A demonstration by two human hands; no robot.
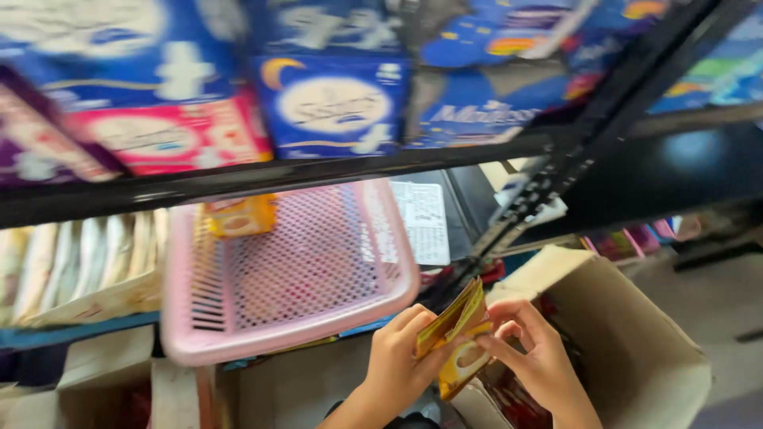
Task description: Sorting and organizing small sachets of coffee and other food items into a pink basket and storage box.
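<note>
Both my hands hold a small stack of flat yellow sachets point(457, 334) over an open cardboard box point(636, 349). My left hand point(401, 357) grips the stack from the left. The fingers of my right hand point(528, 353) pinch its right side. Just above and left of my hands, a pink perforated plastic basket point(302, 318) sits on a lower shelf, with one yellow packet point(241, 216) lying at its far end.
A black metal shelf rail point(318, 173) runs across above the basket, carrying blue, pink and purple packages point(334, 103). A black upright post point(556, 175) slants down to the right of the basket. Pale packets point(71, 262) stand at left. More cartons point(103, 389) sit below.
</note>
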